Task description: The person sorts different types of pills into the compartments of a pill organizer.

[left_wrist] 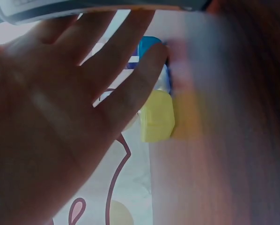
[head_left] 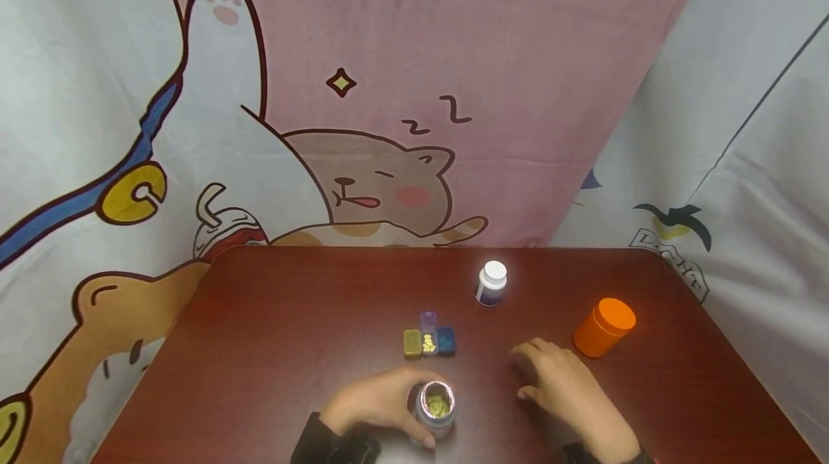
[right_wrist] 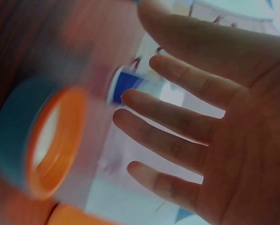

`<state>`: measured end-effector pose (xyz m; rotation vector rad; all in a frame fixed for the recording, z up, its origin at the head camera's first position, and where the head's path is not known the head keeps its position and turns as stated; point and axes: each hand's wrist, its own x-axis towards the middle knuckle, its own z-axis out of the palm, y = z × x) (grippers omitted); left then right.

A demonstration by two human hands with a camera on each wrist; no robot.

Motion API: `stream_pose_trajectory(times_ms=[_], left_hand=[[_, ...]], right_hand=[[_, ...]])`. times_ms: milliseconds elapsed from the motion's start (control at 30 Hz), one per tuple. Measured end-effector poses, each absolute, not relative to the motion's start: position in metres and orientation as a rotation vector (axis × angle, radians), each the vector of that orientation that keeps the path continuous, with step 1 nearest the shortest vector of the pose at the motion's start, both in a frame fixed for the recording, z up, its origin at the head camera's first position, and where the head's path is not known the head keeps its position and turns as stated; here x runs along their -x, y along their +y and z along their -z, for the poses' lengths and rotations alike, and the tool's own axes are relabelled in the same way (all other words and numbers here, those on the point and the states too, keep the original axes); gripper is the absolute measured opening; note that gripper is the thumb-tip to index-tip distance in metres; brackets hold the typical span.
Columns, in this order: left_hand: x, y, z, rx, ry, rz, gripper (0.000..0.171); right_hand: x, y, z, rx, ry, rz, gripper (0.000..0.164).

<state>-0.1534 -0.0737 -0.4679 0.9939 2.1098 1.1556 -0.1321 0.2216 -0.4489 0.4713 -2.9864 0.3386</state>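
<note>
My left hand (head_left: 387, 398) grips an uncapped pill bottle (head_left: 445, 426), its foil-edged mouth showing yellowish-green tablets (head_left: 437, 406). In the left wrist view the bottle's side (left_wrist: 107, 8) crosses the top. Just beyond stands a small three-part pill box: a yellow compartment (head_left: 411, 343), a middle one with its purple lid (head_left: 428, 319) raised and several pale-yellow tablets (head_left: 429, 344) inside, and a blue compartment (head_left: 446, 341). My right hand (head_left: 560, 381) is over the table with fingers spread, holding nothing. Below it in the right wrist view lies a teal cap with an orange inside (right_wrist: 60, 145), hidden in the head view.
A white-capped bottle (head_left: 491, 284) with a dark blue label stands behind the pill box, to the right. An orange jar (head_left: 604, 327) stands right of my right hand. The brown table (head_left: 311, 306) ends at a cartoon-printed cloth (head_left: 518, 90).
</note>
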Motion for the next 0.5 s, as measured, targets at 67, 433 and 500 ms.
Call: stream_pose_trajectory(times_ms=[67,433,500], left_hand=[[0.153,-0.074,0.468,-0.982,2.109,-1.164,0.058],[0.154,-0.075,0.47,-0.989,2.134,-1.16,0.057],[0.154,-0.075,0.47,-0.989,2.132,-1.16,0.057]], right_hand=[[0.136,0.231,0.452,-0.398,-3.045,-0.357,0.054],[0.14,0.254,0.458,-0.136,-3.306,-0.451,0.074],[0.139,0.254,0.457,-0.109,-3.332,-0.443,0.075]])
